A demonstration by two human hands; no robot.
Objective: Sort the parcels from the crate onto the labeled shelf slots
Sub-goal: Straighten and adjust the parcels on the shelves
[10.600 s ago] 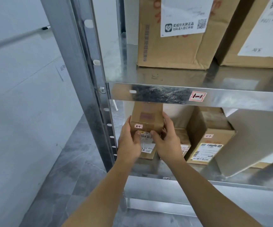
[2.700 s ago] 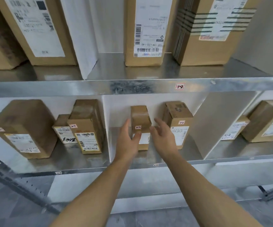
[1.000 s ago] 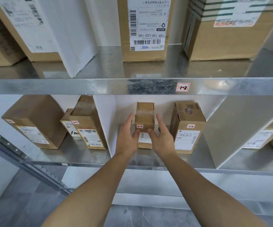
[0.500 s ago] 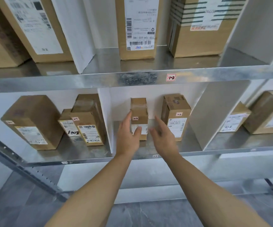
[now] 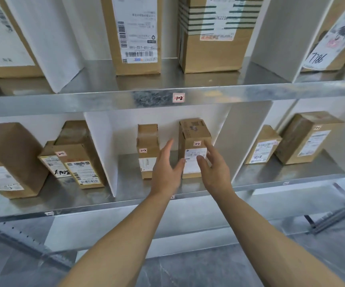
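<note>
Left hand [image 5: 166,170] and right hand [image 5: 214,168], fingers spread, flank the parcel [image 5: 194,133] beside a narrow gap.

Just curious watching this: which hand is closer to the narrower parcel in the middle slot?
Left. The left hand is right beside the narrower parcel, at its right edge; the right hand is farther right, in front of the neighbouring parcel.

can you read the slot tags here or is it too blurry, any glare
head view: mild motion blur, the 1-2 tag reads, fine print on the parcel labels does not; soft light, dull reflections on the metal shelf; wide-angle bows its front edge.
</note>
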